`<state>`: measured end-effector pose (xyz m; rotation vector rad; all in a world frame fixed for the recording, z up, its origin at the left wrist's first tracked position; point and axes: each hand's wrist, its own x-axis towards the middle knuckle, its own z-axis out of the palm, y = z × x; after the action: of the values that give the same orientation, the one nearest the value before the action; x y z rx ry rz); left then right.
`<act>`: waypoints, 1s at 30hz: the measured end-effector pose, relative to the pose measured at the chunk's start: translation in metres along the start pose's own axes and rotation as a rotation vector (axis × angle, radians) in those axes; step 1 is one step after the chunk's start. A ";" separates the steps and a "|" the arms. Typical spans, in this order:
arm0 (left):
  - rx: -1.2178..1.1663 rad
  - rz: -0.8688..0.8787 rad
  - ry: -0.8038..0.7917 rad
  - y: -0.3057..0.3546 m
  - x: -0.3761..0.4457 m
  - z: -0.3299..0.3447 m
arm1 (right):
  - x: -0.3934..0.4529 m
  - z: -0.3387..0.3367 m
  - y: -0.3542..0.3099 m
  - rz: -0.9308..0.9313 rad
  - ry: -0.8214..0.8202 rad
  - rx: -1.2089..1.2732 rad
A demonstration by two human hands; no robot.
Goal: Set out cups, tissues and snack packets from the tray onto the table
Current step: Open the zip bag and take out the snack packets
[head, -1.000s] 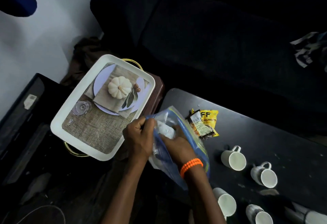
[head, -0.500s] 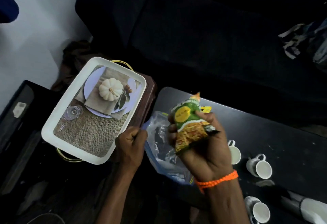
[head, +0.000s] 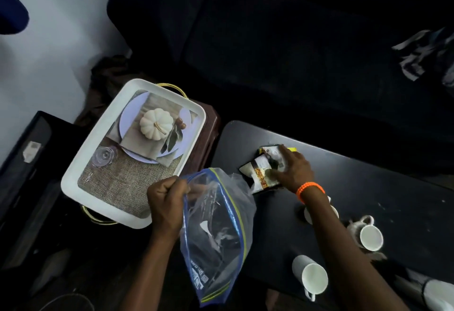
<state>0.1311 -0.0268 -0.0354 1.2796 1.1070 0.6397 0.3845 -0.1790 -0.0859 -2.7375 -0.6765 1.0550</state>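
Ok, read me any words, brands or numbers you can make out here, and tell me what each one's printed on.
Nothing can be read.
Zip bag: white print near its lower corner, blurred.
Snack packets under the right hand: label panels too small and blurred.
Tray: faint mark on its printed picture, unreadable.

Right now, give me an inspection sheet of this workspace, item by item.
Surface: dark table, scuffed with pale specks.
Job's things: white cups on the table, a third part-hidden behind the right forearm; snack packets piled at the table's far left end; tray on a brown stand, nothing loose on it.
Clutter: a white object at the lower right edge, unclear.
Grippers: left hand clenched on the rim of a clear zip bag, which hangs open; right hand pressing on the packets.
Cables: thin loop on the floor, lower left.
Surroundings: dark sofa, white wall, crumpled cloth.
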 end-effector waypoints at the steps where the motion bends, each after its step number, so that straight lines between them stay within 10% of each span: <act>1: -0.020 -0.022 -0.017 -0.001 0.000 0.001 | 0.003 0.007 0.002 -0.008 0.012 -0.023; 14: 0.007 -0.038 0.023 0.023 0.005 0.020 | -0.037 -0.014 0.004 -0.081 0.402 0.310; 23: -0.254 -0.405 -0.342 0.061 -0.013 0.085 | -0.121 0.006 -0.045 -0.789 -0.701 1.308; 30: -0.133 -0.219 -0.539 0.075 -0.033 0.104 | -0.123 0.013 0.006 -0.049 -0.023 1.478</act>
<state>0.2271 -0.0823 0.0367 1.1066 0.7282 0.1790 0.2972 -0.2407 -0.0229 -1.3943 0.1105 0.9430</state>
